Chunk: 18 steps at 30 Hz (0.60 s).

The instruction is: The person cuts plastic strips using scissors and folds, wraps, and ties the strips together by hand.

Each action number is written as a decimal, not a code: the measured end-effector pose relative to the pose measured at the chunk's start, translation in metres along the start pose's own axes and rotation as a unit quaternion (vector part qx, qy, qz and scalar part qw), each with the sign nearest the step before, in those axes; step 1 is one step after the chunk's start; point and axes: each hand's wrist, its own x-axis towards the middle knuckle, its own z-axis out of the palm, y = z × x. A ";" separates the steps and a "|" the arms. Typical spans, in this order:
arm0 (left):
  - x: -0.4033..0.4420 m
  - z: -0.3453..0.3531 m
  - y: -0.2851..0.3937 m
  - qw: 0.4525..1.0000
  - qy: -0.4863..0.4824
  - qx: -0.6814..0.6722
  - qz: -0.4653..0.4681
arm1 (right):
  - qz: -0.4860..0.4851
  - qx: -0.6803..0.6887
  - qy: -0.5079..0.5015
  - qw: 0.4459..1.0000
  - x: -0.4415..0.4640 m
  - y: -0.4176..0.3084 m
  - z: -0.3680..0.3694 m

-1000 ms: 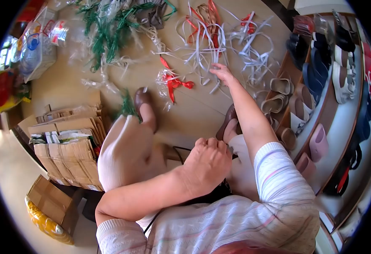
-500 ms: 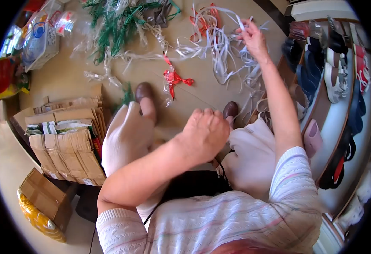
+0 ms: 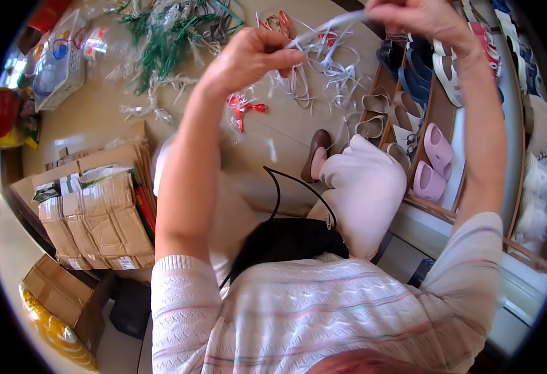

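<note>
A pale white plastic ribbon point(image 3: 342, 22) stretches between my two hands, above the floor. My left hand point(image 3: 255, 59) pinches one end of it between thumb and fingers. Up at the top edge, my right hand point(image 3: 417, 20) is closed on the other end, its fingertips partly blurred. Below the ribbon, a loose tangle of white ribbon point(image 3: 329, 68) lies spread on the floor, with red strips point(image 3: 283, 23) at its far side. Nearer my feet is a knotted red ribbon point(image 3: 243, 109) with clear plastic around it.
Green and white cords point(image 3: 155, 37) lie heaped at the back left, near a white basket point(image 3: 64, 68) of plastic bottles. Flattened cardboard point(image 3: 96, 218) stands to my left. A shoe rack point(image 3: 432, 115) with several pairs runs along my right. A black bag point(image 3: 292, 240) rests on my lap.
My left hand has risen from over my lap to the ribbon and now grips it. My right hand has moved up and right, drawing the strip taut. The white tangle has shifted.
</note>
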 end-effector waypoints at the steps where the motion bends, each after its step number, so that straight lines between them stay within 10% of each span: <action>1: -0.005 -0.006 0.000 1.000 0.009 -0.025 -0.011 | 0.015 -0.027 0.075 0.997 -0.009 -0.003 -0.019; 6: -0.014 -0.031 -0.018 0.985 0.171 0.010 -0.036 | -0.161 -0.292 0.432 0.838 -0.057 0.001 -0.143; 12: -0.025 -0.042 -0.016 0.950 0.255 0.183 0.005 | -0.175 -0.446 0.486 0.731 -0.083 -0.014 -0.145; 18: -0.036 -0.040 0.004 0.987 0.155 0.009 -0.027 | -0.113 -0.503 0.502 0.694 -0.088 -0.003 -0.182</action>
